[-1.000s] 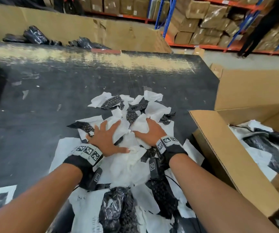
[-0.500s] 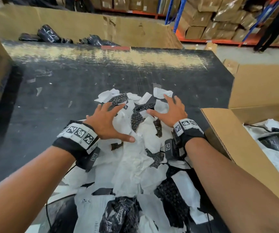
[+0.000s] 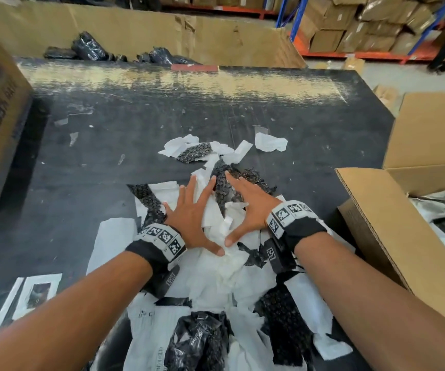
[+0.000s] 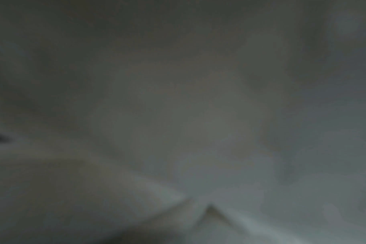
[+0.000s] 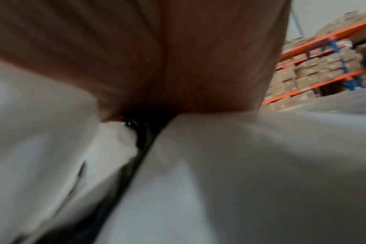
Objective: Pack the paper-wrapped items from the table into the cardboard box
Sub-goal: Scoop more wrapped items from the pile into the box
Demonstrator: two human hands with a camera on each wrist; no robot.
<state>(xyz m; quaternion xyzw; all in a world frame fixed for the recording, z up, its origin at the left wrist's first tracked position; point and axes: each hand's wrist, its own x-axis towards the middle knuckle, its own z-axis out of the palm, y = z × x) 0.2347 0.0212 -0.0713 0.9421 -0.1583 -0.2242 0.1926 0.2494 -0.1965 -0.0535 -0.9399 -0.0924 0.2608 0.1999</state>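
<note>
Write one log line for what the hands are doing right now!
left hand: flat on paper pile | right hand: flat on pile | cardboard box: open, partly filled | stage: gathering

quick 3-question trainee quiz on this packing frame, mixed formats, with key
1. True or false: both hands lie flat, fingers spread, on the pile of wrapped items.
2. On which side of the person is the open box that already holds items? A) left B) right C) behind the pile
3. Fill in: the lone paper scrap lies on the ___ table, beyond the pile.

Key: 1 true; 2 B; 3 black
</note>
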